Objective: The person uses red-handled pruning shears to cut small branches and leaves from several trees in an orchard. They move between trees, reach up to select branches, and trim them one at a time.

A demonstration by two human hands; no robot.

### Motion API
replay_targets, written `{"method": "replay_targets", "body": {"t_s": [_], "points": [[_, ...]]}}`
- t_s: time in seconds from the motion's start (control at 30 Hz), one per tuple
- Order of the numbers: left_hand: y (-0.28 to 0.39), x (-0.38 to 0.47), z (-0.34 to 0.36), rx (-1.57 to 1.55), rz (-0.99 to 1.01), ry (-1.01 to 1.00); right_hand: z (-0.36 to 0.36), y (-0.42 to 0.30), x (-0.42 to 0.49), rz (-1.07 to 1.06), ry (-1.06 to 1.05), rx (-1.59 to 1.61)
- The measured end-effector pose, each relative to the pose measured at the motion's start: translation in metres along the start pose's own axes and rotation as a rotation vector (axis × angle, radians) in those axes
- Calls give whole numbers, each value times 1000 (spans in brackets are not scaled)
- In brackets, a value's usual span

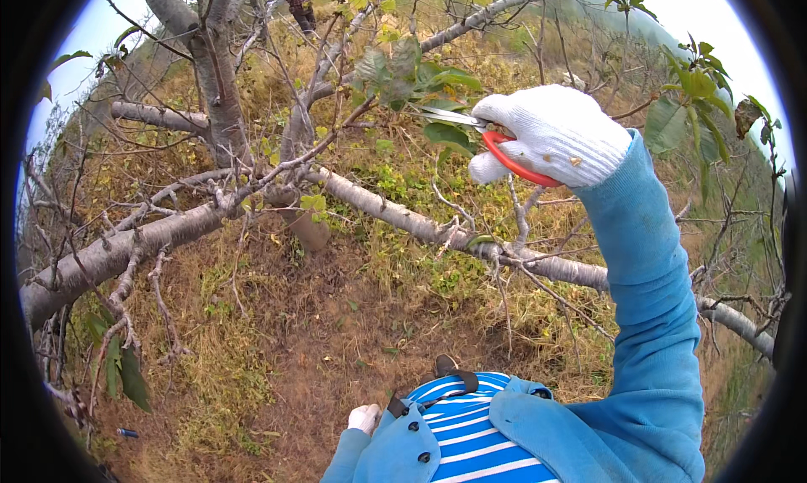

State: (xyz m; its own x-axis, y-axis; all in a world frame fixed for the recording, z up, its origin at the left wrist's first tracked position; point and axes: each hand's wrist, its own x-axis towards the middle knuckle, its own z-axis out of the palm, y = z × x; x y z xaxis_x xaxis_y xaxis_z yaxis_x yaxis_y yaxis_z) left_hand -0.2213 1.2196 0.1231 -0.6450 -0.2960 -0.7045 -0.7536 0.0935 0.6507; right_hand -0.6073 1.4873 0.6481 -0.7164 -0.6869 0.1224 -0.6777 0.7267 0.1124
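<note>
My right hand (561,133), in a white knitted glove with a few bits of debris on it, is raised at the upper right. It grips a pair of scissors (520,168) by their red loop handle. The metal blades (451,116) point left, slightly apart, among the green leaves (451,136) at the end of a thin branch (334,133). Whether the blades touch a stem is not clear. My left hand (364,418), also in a white glove, hangs low beside my blue jacket. Its fingers are mostly hidden, and I cannot tell whether it holds anything.
A thick grey limb (391,209) crosses below my right hand, with bare twigs (561,300) sticking out. Another limb (135,246) reaches left from the trunk (220,98). Leafy shoots (693,114) stand to the right. Another person (299,7) is in the distance. A blue can (127,432) lies on the grass.
</note>
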Motion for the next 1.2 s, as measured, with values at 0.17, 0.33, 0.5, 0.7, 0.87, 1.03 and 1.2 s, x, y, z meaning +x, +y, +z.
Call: {"method": "replay_targets", "body": {"t_s": [0.17,0.33,0.5,0.7,0.87,1.03,1.2], "points": [[-2,-3,-2,61,4,7,3,2,11,-84,19,70],[-15,-2,3,-37,-39,41,1,5,15,-145,27,177],[-32,1,7,-71,-55,48,-4,14,7,-94,15,257],[-33,1,6,-84,-65,62,2,14,15,-159,14,270],[-29,4,7,-107,-44,51,-1,12,19,-182,32,208],[-44,9,11,-131,-25,63,-2,18,11,-144,1,242],[-52,6,11,-82,-66,90,5,25,16,-183,-1,276]]}}
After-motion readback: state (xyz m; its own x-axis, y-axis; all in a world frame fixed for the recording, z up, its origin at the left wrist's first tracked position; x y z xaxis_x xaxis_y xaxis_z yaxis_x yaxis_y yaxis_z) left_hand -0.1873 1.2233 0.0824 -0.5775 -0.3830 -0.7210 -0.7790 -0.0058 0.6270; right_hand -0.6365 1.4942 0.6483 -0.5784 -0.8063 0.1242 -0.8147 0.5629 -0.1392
